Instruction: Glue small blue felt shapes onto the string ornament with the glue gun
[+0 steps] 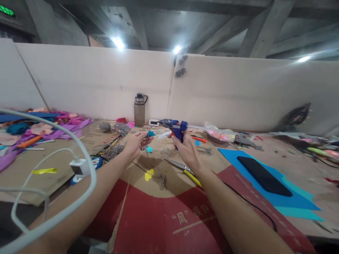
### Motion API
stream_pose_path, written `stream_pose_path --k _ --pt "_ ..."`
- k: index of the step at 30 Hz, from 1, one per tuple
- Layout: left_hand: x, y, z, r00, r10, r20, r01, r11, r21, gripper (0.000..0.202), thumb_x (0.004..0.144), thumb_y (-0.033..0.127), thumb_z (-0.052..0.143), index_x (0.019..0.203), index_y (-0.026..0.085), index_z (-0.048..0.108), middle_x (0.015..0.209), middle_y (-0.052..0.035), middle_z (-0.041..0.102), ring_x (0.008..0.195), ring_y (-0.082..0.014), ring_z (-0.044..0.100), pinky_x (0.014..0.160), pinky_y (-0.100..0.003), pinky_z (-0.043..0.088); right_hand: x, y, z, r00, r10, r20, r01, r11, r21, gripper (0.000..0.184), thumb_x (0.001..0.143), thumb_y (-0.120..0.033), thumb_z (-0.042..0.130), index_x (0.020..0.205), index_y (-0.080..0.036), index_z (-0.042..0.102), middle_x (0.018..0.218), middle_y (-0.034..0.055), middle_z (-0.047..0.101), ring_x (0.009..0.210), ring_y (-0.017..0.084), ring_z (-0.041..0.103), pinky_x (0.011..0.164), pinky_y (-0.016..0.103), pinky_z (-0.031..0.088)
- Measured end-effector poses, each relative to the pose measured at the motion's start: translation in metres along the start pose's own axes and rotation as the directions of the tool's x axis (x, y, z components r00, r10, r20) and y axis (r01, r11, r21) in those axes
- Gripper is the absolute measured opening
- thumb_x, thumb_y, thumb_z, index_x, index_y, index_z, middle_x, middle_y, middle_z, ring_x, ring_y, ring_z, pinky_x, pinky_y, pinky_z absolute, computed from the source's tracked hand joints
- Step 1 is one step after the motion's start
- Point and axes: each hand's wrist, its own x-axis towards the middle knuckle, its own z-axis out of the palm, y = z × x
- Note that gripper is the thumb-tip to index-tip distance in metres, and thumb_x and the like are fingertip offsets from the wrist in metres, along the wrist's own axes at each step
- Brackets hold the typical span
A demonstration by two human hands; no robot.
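Note:
My right hand (185,143) is wrapped round the handle of a blue hot glue gun (178,127), its nozzle pointing left. Pinched in the fingers of my left hand (136,143) is a small blue felt flower (150,133), with a thin grey cord hanging below it. A gap separates the nozzle and the flower. Under my left hand a lighter turquoise flower (149,150) lies on the cardboard. Nearer to me are a yellow felt piece (149,174) and a small bundle of grey cord (162,181). Scissors with yellow handles (192,178) lie beneath my right wrist.
A water bottle (139,110) stands against the white partition (106,81). Coloured felt scraps (42,128) heap up at left, near a white charger (79,166) and a looping white cable (87,155). At right, a black phone (263,175) rests on blue sheets (299,197).

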Motion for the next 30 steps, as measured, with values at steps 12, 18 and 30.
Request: stream_pose_path --k 12,18,30 --pt "-0.001 0.002 0.001 0.999 -0.003 -0.048 0.003 1.0 -0.01 0.011 0.077 0.022 0.064 0.082 0.012 0.063 0.076 -0.0039 0.068 0.063 -0.0107 0.067 0.047 -0.017 0.048 -0.011 -0.004 0.007 0.992 -0.102 0.074 0.119 0.957 -0.266 0.029 0.085 -0.034 0.049 0.109 -0.019 0.053 0.094 0.0102 0.064 0.084 0.024 0.058 0.077 0.038 0.043" --pt "-0.004 0.006 0.004 0.995 0.006 -0.096 -0.008 1.0 -0.018 0.012 0.072 0.021 0.068 0.079 0.014 0.061 0.069 -0.0011 0.065 0.055 -0.0073 0.063 0.037 -0.013 0.035 -0.014 -0.005 0.009 0.991 -0.077 0.107 0.104 0.955 -0.278 0.027 0.086 -0.035 0.047 0.107 -0.019 0.054 0.091 0.0103 0.064 0.082 0.024 0.058 0.076 0.038 0.042" --pt "-0.006 0.007 0.006 0.995 0.025 -0.092 -0.022 0.999 0.035 0.017 0.068 0.026 0.07 0.078 0.015 0.063 0.071 -0.0013 0.066 0.057 -0.0083 0.062 0.041 -0.015 0.033 -0.015 -0.001 0.011 0.991 -0.085 0.105 0.123 0.894 -0.431 0.034 0.085 -0.035 0.048 0.114 -0.017 0.053 0.095 0.0133 0.064 0.085 0.027 0.058 0.074 0.038 0.042"
